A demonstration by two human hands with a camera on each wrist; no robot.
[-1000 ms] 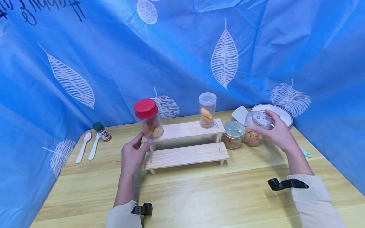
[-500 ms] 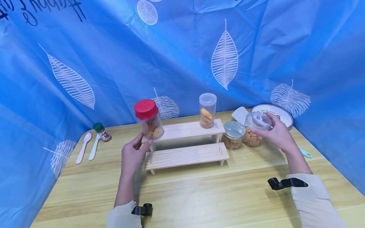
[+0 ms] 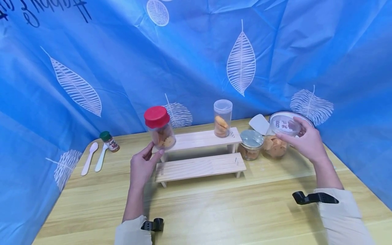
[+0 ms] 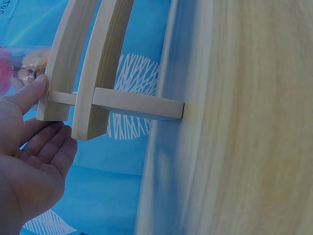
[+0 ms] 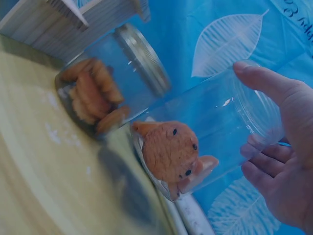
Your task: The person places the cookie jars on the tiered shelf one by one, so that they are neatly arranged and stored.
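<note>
My left hand point(image 3: 142, 168) grips the left end of the two-tier wooden rack point(image 3: 199, 168), thumb by the upper board and fingers below it. Just above stands a red-lidded jar point(image 3: 159, 127) with cookies in it. At the right, my right hand point(image 3: 310, 143) holds a clear cookie jar point(image 3: 275, 144) around its clear lid point(image 3: 284, 125). In the right wrist view this jar shows dark-flecked cookies point(image 5: 171, 152) at its bottom, which looks just off the table. Beside it stands a silver-lidded jar point(image 3: 250, 145) of cookies.
A clear canister point(image 3: 222, 119) with cookies stands on the upper board's right end. Behind my right hand are a white plate point(image 3: 275, 115) and a white scoop-like piece point(image 3: 259, 124). At the left lie a pink spoon point(image 3: 89, 160), a pale green utensil point(image 3: 101, 159) and a green-capped bottle point(image 3: 111, 142).
My right hand has moved right and the clear jar has shifted with it, tilting so its lid print shows. My left hand has kept its place on the rack.
</note>
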